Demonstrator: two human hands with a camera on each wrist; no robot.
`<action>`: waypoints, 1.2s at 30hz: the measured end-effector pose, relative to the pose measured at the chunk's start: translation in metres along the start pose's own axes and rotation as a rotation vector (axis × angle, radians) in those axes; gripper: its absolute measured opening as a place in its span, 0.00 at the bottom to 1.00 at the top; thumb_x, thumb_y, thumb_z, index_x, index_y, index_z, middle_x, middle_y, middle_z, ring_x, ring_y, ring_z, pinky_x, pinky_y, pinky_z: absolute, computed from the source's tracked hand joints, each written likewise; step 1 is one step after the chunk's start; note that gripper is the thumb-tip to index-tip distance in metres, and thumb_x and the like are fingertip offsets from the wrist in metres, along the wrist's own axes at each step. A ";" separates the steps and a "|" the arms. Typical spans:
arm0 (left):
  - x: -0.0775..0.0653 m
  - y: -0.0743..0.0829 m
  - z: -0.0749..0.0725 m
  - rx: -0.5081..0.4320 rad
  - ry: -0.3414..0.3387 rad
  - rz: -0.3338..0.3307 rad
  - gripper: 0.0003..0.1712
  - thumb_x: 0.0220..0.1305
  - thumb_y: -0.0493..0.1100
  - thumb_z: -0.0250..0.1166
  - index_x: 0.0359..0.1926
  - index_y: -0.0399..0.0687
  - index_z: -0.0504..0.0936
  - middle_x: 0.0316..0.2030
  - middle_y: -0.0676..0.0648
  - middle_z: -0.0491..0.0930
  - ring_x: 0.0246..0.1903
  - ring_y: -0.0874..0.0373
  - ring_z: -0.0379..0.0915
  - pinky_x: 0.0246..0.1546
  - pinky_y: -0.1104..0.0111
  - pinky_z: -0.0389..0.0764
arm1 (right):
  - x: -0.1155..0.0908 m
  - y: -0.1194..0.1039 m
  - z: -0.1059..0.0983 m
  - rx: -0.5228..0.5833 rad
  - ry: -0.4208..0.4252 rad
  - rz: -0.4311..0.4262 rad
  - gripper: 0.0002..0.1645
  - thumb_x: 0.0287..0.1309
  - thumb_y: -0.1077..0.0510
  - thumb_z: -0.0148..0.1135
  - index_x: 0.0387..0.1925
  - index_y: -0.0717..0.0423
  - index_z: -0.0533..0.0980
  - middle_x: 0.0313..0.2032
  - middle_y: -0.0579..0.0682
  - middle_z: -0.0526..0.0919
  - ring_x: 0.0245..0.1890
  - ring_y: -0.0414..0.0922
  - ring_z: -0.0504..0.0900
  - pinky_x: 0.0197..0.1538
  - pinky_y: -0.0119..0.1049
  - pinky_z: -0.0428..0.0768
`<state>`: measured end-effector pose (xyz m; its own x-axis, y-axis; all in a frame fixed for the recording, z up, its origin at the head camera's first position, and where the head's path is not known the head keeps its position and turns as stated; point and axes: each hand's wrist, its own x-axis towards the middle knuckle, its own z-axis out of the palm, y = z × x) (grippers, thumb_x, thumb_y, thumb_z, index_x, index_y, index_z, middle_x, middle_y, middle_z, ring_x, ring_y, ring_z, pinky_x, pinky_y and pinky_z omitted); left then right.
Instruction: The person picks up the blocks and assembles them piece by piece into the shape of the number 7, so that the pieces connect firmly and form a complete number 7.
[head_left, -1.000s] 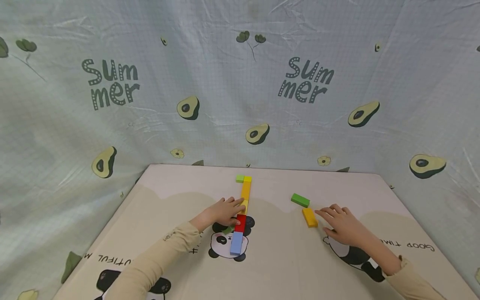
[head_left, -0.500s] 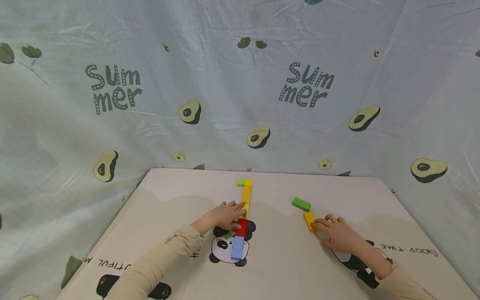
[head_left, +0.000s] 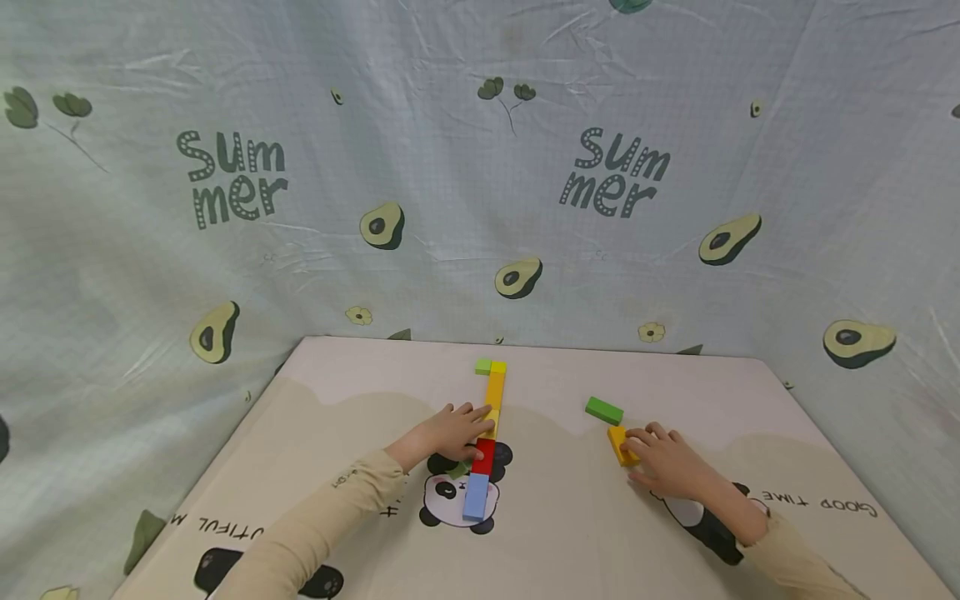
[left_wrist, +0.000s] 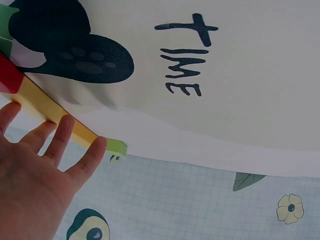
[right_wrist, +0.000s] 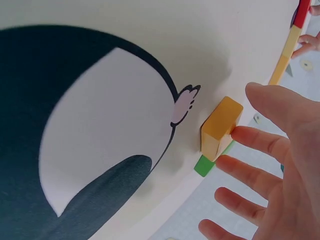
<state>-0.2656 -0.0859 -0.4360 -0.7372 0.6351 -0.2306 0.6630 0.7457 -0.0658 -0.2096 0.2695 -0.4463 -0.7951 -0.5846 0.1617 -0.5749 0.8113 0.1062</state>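
A line of toy blocks runs away from me on the table: a blue block (head_left: 476, 498), a red block (head_left: 485, 455), a pale yellow block (head_left: 491, 423), an orange block (head_left: 495, 388) and a small yellow block (head_left: 498, 367). A light green block (head_left: 483, 367) sits left of the far end. My left hand (head_left: 453, 430) rests along the red and pale yellow blocks, fingers spread. On the right lies a separate yellow-orange block (right_wrist: 222, 120). Fingertips of my right hand (head_left: 663, 462) touch its side, while the thumb stands apart from it in the right wrist view.
A green block (head_left: 603, 410) lies just beyond the separate yellow-orange block. The table's cloth (head_left: 555, 517) carries printed pandas and lettering. A hanging curtain (head_left: 435, 150) with avocado prints closes off the back and both sides.
My right hand has moved left, its fingers coming onto the separate yellow-orange block. My left hand stays at the line of blocks. The whole head view has shifted slightly.
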 end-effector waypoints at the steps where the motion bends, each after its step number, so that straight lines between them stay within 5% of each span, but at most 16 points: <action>1: 0.000 0.000 0.001 0.001 0.002 0.002 0.28 0.57 0.58 0.56 0.56 0.56 0.63 0.66 0.47 0.55 0.60 0.49 0.58 0.57 0.48 0.63 | 0.000 0.000 0.000 0.006 -0.003 0.001 0.20 0.45 0.49 0.65 0.41 0.53 0.74 0.46 0.53 0.77 0.44 0.51 0.70 0.38 0.45 0.71; 8: 0.002 0.000 0.002 0.004 0.001 0.002 0.28 0.57 0.59 0.56 0.56 0.56 0.63 0.67 0.47 0.55 0.60 0.49 0.58 0.57 0.48 0.63 | 0.007 -0.001 -0.001 -0.003 -0.014 0.013 0.21 0.44 0.47 0.65 0.38 0.53 0.73 0.42 0.51 0.77 0.40 0.48 0.69 0.35 0.41 0.69; 15: 0.003 -0.001 0.003 0.001 -0.003 0.006 0.28 0.57 0.59 0.56 0.56 0.56 0.63 0.67 0.47 0.54 0.60 0.48 0.57 0.57 0.48 0.63 | 0.009 -0.002 -0.002 -0.041 -0.016 0.034 0.31 0.45 0.47 0.65 0.49 0.58 0.72 0.44 0.53 0.76 0.39 0.49 0.69 0.34 0.42 0.70; 36: 0.000 0.002 -0.005 0.000 -0.035 -0.013 0.33 0.57 0.59 0.56 0.61 0.55 0.61 0.67 0.48 0.54 0.63 0.48 0.55 0.60 0.49 0.60 | 0.023 0.005 0.007 -0.026 -0.047 0.092 0.28 0.45 0.46 0.65 0.46 0.57 0.72 0.42 0.54 0.75 0.39 0.52 0.68 0.36 0.48 0.73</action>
<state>-0.2649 -0.0841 -0.4315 -0.7406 0.6182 -0.2634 0.6535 0.7538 -0.0684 -0.2318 0.2599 -0.4490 -0.8528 -0.5070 0.1256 -0.4945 0.8611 0.1185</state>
